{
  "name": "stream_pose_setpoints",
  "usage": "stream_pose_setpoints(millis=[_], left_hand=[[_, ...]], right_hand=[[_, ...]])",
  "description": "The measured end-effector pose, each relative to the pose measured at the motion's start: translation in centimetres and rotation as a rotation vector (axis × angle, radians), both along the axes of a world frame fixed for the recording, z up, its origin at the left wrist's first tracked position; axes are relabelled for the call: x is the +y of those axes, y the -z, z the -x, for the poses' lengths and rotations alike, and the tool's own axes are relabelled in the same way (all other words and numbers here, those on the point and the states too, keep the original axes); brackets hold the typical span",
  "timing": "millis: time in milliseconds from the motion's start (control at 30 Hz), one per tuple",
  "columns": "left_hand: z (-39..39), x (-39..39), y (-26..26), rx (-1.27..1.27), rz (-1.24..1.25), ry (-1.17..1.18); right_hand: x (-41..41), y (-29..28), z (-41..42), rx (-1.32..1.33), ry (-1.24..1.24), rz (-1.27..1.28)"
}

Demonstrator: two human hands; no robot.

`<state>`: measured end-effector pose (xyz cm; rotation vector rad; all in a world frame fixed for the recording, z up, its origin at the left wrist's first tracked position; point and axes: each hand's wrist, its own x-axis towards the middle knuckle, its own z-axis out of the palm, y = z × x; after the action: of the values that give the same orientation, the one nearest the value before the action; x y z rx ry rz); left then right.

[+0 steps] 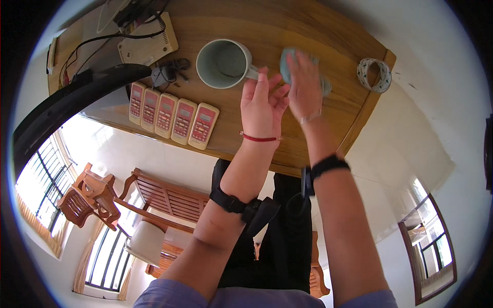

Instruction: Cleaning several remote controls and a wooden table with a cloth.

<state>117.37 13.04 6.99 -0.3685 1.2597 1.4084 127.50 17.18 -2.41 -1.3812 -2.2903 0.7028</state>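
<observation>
My left hand [262,106], with a red braided bracelet on its wrist, grips the handle of a pale green mug [208,63]. The mug's wide mouth faces me, and its inside looks empty apart from a dark line near the bottom. To the right, my right hand [307,86] lies flat over a light-blue cloth [285,68] on the wooden table [308,29]. That hand and the cloth are blurred, and its palm hides much of the cloth.
Several remote controls [166,115] lie in a row along the near edge. Left of the mug are a black power adapter [163,75], a white electronic box [148,44], black cables [115,35] and a black curved frame [77,98]. A tape roll [374,76] sits at the right corner.
</observation>
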Motion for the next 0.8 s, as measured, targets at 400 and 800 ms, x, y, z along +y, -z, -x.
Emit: stream_pose_setpoints(millis=[400,800], left_hand=[[8.7,-8.2,-1.8,0.384,0.054,0.467],[4.1,3.5,-4.1,1.084,-0.159,0.937]], right_hand=[[15.6,0.9,4.9,0.197,-0.039,-0.309],[-0.4,0.8,3.8,0.136,-0.050,0.193]])
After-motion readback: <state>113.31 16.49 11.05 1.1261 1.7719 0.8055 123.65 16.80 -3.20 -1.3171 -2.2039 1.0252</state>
